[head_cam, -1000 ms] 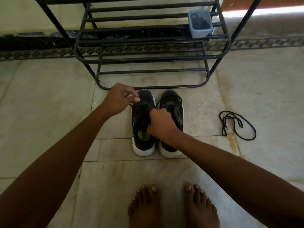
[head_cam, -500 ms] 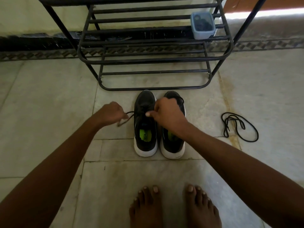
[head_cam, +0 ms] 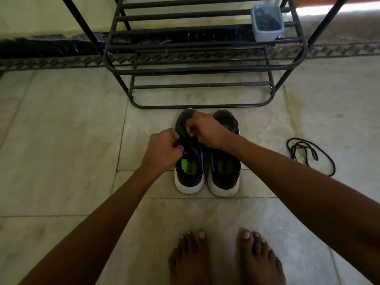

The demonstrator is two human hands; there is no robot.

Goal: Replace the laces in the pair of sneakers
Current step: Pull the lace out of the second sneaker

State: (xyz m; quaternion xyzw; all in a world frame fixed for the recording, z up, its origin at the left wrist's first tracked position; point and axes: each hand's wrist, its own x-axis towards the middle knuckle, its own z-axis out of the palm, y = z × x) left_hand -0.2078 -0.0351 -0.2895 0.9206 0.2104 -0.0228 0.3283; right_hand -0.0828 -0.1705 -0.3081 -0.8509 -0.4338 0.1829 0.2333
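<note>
On the floor (head_cam: 61, 140) by the rack (head_cam: 197, 68), both hands worked the left sneaker (head_cam: 190, 171). Left hand (head_cam: 164, 149) and right hand (head_cam: 207, 130) each pinched its lace (head_cam: 185, 138); a loose lace (head_cam: 308, 153) lay nearby.

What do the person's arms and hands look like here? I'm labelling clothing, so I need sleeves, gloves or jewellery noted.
Both forearms are bare right to the frame's edge: no sleeves, no gloves, no watch or bracelet in view. The left hand shows a thin glint at the fingers that may be a ring, too small to be sure. The right hand shows nothing worn.
</note>
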